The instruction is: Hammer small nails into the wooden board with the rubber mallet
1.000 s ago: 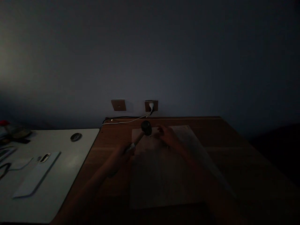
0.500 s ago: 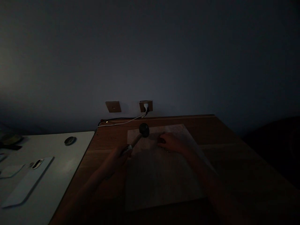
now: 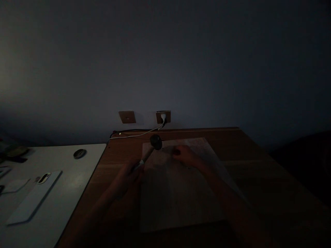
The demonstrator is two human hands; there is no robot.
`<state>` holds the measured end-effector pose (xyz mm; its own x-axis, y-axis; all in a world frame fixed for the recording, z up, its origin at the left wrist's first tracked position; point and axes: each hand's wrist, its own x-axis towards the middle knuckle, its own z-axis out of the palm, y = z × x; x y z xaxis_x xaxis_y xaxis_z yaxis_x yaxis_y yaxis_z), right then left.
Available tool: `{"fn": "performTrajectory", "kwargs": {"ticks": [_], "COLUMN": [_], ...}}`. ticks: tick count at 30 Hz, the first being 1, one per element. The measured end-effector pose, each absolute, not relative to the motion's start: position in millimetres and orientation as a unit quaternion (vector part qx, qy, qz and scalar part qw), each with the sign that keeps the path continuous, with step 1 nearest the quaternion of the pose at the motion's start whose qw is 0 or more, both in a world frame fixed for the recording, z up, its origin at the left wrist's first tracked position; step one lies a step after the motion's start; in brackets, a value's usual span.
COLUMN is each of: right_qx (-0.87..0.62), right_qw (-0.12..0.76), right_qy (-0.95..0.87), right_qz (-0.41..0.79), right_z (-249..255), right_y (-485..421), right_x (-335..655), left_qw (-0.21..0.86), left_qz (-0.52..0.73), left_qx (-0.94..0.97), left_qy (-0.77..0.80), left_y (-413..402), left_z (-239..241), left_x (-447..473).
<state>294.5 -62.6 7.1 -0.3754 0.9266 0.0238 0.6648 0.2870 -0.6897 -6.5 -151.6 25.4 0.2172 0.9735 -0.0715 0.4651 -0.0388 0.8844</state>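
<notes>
My left hand [image 3: 131,171] is wrapped round the handle of a rubber mallet [image 3: 156,142], whose dark head points up and away from me over the far left part of a pale flat board [image 3: 176,203]. To the right of the mallet head, my right hand [image 3: 184,154] lies low over the board's far part with its fingers curled in. Whatever those fingers hold is hidden in the dark. A small glinting thing [image 3: 186,166] shows just under the right hand, too dim to name.
The board lies on a wooden table [image 3: 253,165] against a wall. A white table [image 3: 77,179] adjoins on the left, bearing a phone [image 3: 36,198] and a round dark thing [image 3: 79,153]. A white cable [image 3: 134,136] runs along the back edge to a wall socket [image 3: 167,117].
The mallet head has moved slightly left, away from my right hand. My right hand stays at about the same spot on the board. The whole view has shifted a little.
</notes>
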Motion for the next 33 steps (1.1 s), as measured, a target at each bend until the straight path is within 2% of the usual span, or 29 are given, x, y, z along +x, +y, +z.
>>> {"fn": "performTrajectory", "kwargs": {"ticks": [5,10,21,33], "right_qx": [-0.511,-0.525,-0.515,-0.521], "right_qw": [0.297,0.32,0.29,0.238], "right_qy": [-0.745,-0.735,-0.781,-0.801], "right_qz": [0.31,0.286,0.205,0.174], "right_z": [3,-7,-15,-21], "right_y": [-46,-41,-47,-45], "right_x": [286,274,274,273], "left_qw": [0.412,0.41,0.421,0.425], "left_qz": [0.315,0.327,0.318,0.327], "left_qx": [0.65,0.644,0.631,0.626], "left_qy": [0.556,0.556,0.568,0.566], "left_y": [-153,-153,-153,-154], "left_z": [17,9,7,11], "left_x": [-10,-12,-16,-13]}}
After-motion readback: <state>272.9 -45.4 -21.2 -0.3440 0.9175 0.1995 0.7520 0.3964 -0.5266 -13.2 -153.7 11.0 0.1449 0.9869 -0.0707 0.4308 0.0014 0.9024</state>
